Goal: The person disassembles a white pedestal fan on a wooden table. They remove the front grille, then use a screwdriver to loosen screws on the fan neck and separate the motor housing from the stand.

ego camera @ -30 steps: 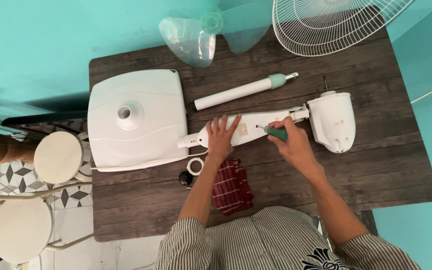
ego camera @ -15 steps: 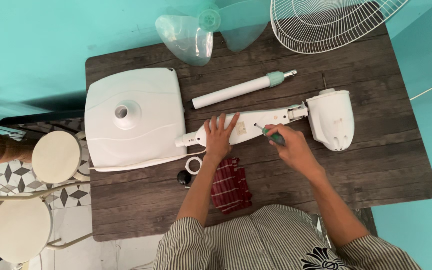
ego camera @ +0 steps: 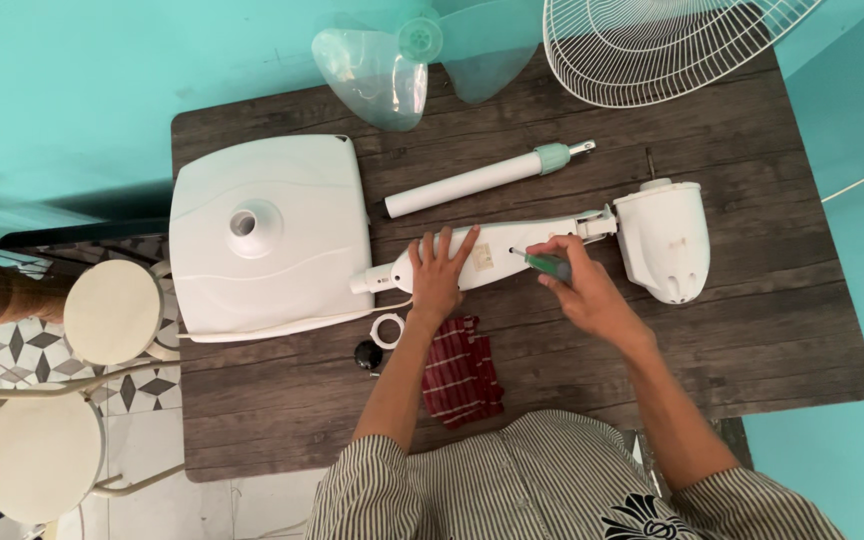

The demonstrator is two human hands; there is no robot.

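A white fan neck housing (ego camera: 512, 245) lies across the dark wooden table (ego camera: 752, 330), joined at its right end to the white motor casing (ego camera: 664, 240). My left hand (ego camera: 438, 272) presses flat on the housing's left part, fingers spread. My right hand (ego camera: 580, 285) grips a green-handled screwdriver (ego camera: 544, 263), its tip set on the housing near the middle.
A white square fan base (ego camera: 270, 235) sits at the left, a white pole with a green collar (ego camera: 482, 180) behind the housing. Clear blades (ego camera: 382, 70) and a wire grille (ego camera: 652, 45) lie at the back. A red cloth (ego camera: 462, 370), white ring (ego camera: 388, 330) and black knob (ego camera: 368, 354) are near me. Stools (ego camera: 112, 312) stand left.
The right hand has turned slightly on the screwdriver, staying at the same spot on the housing. The left hand has not moved.
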